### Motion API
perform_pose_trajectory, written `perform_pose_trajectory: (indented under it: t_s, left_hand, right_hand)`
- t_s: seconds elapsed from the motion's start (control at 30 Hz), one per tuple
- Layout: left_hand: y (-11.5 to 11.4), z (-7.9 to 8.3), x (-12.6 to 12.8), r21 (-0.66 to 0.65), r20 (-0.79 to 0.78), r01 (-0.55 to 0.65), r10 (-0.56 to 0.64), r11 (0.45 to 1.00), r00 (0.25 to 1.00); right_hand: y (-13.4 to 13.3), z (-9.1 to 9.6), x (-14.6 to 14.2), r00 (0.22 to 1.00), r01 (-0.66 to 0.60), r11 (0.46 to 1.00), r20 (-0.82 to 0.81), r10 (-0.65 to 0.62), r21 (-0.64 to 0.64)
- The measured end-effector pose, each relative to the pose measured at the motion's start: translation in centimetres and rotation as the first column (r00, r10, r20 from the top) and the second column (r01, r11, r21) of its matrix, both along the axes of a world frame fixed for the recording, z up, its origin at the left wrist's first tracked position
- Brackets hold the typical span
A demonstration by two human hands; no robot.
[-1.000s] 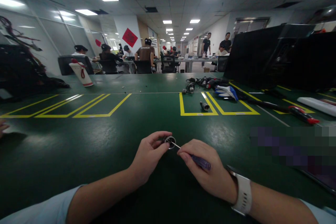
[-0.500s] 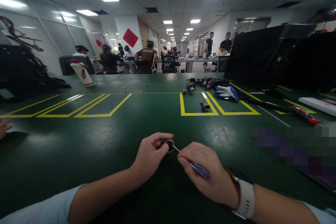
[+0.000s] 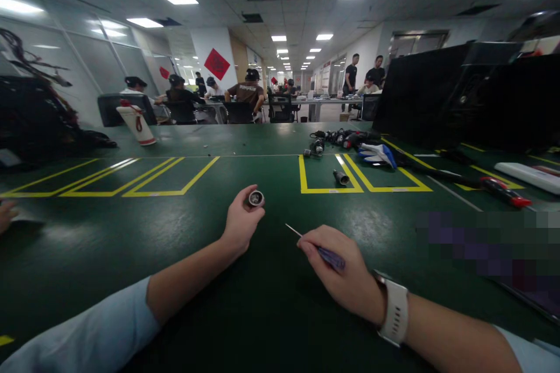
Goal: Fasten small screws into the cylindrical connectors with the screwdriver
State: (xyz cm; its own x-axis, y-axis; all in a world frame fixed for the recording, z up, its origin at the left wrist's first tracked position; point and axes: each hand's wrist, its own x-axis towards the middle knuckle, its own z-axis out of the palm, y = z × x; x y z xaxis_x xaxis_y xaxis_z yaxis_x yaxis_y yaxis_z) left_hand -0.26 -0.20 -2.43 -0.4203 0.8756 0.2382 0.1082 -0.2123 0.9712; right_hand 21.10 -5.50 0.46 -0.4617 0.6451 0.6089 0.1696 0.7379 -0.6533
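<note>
My left hand [image 3: 243,218] is closed round a round metal connector [image 3: 255,199], its open end tilted up toward me. Inside the rim some small parts show, too small to make out. To the right, my right hand [image 3: 335,265] grips a screwdriver [image 3: 331,257] by its purple, see-through handle. The thin shaft points up and left, its tip apart from the connector. Another metal connector [image 3: 340,178] lies on the green table [image 3: 196,221] inside a yellow-taped box.
Farther back are several dark connectors with cables [image 3: 335,139] and a blue-and-white glove [image 3: 377,155]. A red-and-black tool [image 3: 505,191] lies at the right, near a white bar [image 3: 527,176]. A white cup [image 3: 137,123] stands back left. Another person's hand [image 3: 6,214] rests at the left edge.
My left hand has moved up and left with the connector, away from the screwdriver. The screwdriver tip, earlier in the connector's opening, is now out of it. My right hand has shifted slightly.
</note>
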Motion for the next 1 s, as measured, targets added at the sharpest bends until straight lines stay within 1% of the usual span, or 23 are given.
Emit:
perform_pose_trajectory:
  t_s: [0.03, 0.07, 0.1, 0.13, 0.17, 0.2, 0.23, 0.3, 0.33, 0.4, 0.5, 0.6, 0.63, 0.67, 0.7, 0.77, 0.83, 0.87, 0.93, 1.0]
  left_hand:
    - [1.5, -0.6, -1.0, 0.023, -0.085, -0.066, 0.067, 0.998, 0.994]
    - [3.0, -1.1, -1.9, 0.045, -0.204, -0.129, 0.136, 0.991, 0.969]
    - [4.3, -1.4, -2.8, 0.053, -0.352, -0.171, 0.179, 0.984, 0.919]
    - [5.5, -1.5, -3.6, 0.055, -0.503, -0.211, 0.210, 0.976, 0.839]
    - [6.6, -1.5, -4.3, 0.046, -0.644, -0.244, 0.216, 0.969, 0.734]
    - [7.5, -1.3, -4.8, 0.041, -0.684, -0.250, 0.210, 0.967, 0.699]
    - [8.3, -1.0, -5.2, 0.037, -0.705, -0.251, 0.203, 0.967, 0.679]
    - [9.4, -0.5, -5.6, 0.021, -0.751, -0.253, 0.182, 0.967, 0.634]
    - [9.7, -0.2, -5.7, 0.012, -0.770, -0.250, 0.168, 0.968, 0.615]
    - [10.0, 0.2, -5.6, -0.005, -0.804, -0.235, 0.136, 0.972, 0.579]
    - [9.4, 0.6, -5.0, -0.008, -0.845, -0.190, 0.094, 0.982, 0.526]
    - [7.8, 0.9, -3.9, 0.002, -0.874, -0.109, 0.055, 0.994, 0.482]
    - [7.1, 1.0, -3.4, -0.003, -0.882, -0.065, 0.028, 0.998, 0.470]
    - [6.3, 1.1, -2.9, -0.022, -0.887, 0.004, -0.022, 1.000, 0.461]
    - [5.5, 1.1, -2.4, -0.043, -0.881, 0.071, -0.071, 0.997, 0.467]
    - [3.9, 1.0, -1.5, -0.094, -0.841, 0.199, -0.185, 0.975, 0.508]
    - [2.5, 1.0, -0.8, -0.094, -0.797, 0.308, -0.257, 0.947, 0.547]
    - [1.9, 1.0, -0.6, -0.093, -0.793, 0.357, -0.286, 0.930, 0.538]
    - [1.1, 1.2, -0.1, -0.086, -0.805, 0.442, -0.324, 0.893, 0.497]
    - [0.6, 1.3, 0.2, -0.064, -0.798, 0.504, -0.347, 0.861, 0.493]
  right_hand:
    - [0.5, -0.1, -0.2, 0.999, 0.031, 0.998, -0.008, -0.032, -0.054]
    - [1.2, -0.3, -0.4, 0.998, 0.062, 0.991, -0.025, -0.065, -0.119]
    - [2.0, -0.5, -0.6, 0.995, 0.080, 0.978, -0.049, -0.091, -0.195]
    - [2.9, -0.8, -0.8, 0.991, 0.084, 0.959, -0.075, -0.109, -0.272]
    - [3.8, -1.2, -1.1, 0.983, 0.102, 0.934, -0.112, -0.148, -0.343]
    - [4.8, -1.6, -1.3, 0.973, 0.113, 0.900, -0.137, -0.187, -0.422]
    - [5.7, -2.0, -1.5, 0.967, 0.105, 0.862, -0.151, -0.205, -0.496]
    - [7.3, -2.7, -1.7, 0.942, 0.109, 0.787, -0.188, -0.276, -0.608]
    - [7.9, -3.1, -1.8, 0.929, 0.105, 0.761, -0.210, -0.305, -0.640]
    - [8.4, -3.5, -1.8, 0.917, 0.075, 0.739, -0.245, -0.316, -0.670]
    - [8.0, -3.3, -1.6, 0.915, 0.006, 0.741, -0.295, -0.274, -0.672]
    - [7.3, -2.7, -1.2, 0.881, -0.108, 0.751, -0.413, -0.231, -0.651]
    - [7.1, -2.4, -1.0, 0.858, -0.158, 0.746, -0.463, -0.220, -0.647]
    - [6.9, -2.2, -0.8, 0.832, -0.210, 0.736, -0.513, -0.211, -0.644]
    - [6.8, -2.0, -0.7, 0.807, -0.260, 0.721, -0.554, -0.202, -0.642]
    - [6.6, -1.7, -0.7, 0.774, -0.344, 0.695, -0.610, -0.172, -0.631]
    - [6.3, -1.5, -0.8, 0.760, -0.391, 0.693, -0.638, -0.128, -0.606]
    - [6.1, -1.4, -0.9, 0.758, -0.404, 0.698, -0.643, -0.105, -0.591]
    - [5.4, -1.1, -1.0, 0.772, -0.410, 0.717, -0.633, -0.056, -0.564]
    - [4.5, -0.8, -1.1, 0.825, -0.366, 0.762, -0.565, -0.001, -0.535]
